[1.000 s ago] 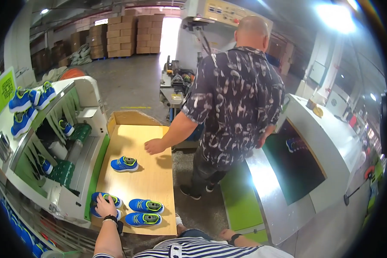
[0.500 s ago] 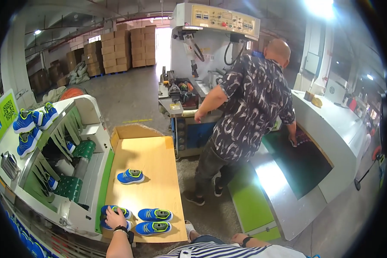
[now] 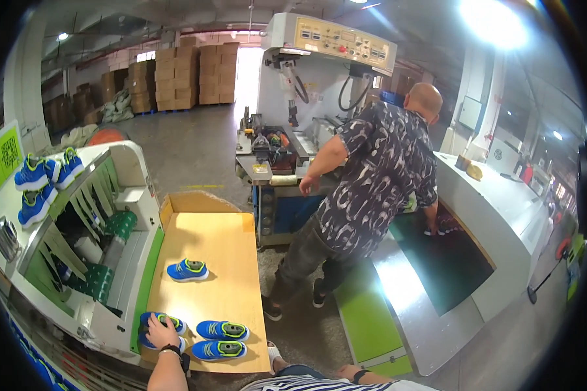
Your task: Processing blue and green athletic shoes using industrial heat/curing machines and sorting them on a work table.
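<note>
My left hand (image 3: 163,330) is closed over a blue sneaker (image 3: 175,320) with lime-green trim at the near left corner of a tan board; a second blue sneaker sits under and beside it, partly hidden by the hand. To its right, two more sneakers lie side by side, an upper one (image 3: 222,330) and a lower one (image 3: 219,350). Farther up the board stands a single sneaker (image 3: 188,270). My right hand (image 3: 347,372) is low in front of me, beside my striped clothing, with its fingers too unclear to read.
On the left, a machine (image 3: 134,173) has hanging strips (image 3: 88,202) and green dotted rollers (image 3: 119,225); several sneakers (image 3: 38,189) rest on top. A co-worker (image 3: 378,182) stands ahead, one hand on a dark conveyor belt (image 3: 443,260). The tan board (image 3: 218,241) lies between.
The whole view has shifted a little. My left hand stays on the sneaker at the corner. Blue shoes behind the machine's strips show less than before. The co-worker's hand remains at the dark belt.
</note>
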Demonstrator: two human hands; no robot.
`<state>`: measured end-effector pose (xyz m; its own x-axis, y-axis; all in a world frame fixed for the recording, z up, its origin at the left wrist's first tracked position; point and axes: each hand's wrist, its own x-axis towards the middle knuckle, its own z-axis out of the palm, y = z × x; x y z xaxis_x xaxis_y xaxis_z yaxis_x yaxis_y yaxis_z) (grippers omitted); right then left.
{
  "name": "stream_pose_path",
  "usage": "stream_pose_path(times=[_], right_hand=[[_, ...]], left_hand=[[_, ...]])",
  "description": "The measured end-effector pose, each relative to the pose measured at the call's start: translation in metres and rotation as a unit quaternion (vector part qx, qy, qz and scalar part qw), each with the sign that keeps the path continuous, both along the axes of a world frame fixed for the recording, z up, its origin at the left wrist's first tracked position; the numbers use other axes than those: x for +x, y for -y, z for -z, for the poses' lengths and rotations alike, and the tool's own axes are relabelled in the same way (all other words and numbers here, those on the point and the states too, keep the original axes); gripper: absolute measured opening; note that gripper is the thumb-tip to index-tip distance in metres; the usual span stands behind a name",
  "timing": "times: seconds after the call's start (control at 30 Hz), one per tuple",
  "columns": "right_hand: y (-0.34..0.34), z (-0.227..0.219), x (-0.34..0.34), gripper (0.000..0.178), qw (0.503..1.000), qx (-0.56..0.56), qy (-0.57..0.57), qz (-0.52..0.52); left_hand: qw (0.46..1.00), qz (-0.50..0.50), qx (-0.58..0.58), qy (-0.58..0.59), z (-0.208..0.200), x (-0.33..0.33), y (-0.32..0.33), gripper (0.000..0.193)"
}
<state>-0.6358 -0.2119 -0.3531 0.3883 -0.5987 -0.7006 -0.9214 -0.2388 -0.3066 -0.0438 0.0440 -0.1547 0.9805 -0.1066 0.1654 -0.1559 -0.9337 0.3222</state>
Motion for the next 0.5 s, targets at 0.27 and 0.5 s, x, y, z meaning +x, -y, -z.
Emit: stream_pose_path(times=[0.27,0.5], right_hand=[[0.017,-0.014,0.016,0.044,0.998,0.049,0.010,-0.023],[0.010,-0.048,0.034,0.038,0.998,0.035,0.023,0.037]], left_hand=[[1.000,0.004,-0.005,0.008,-0.003,0.001,0.002,0.056],[1.000,0.003,0.001,0.002,-0.003,-0.001,0.002,0.056]])
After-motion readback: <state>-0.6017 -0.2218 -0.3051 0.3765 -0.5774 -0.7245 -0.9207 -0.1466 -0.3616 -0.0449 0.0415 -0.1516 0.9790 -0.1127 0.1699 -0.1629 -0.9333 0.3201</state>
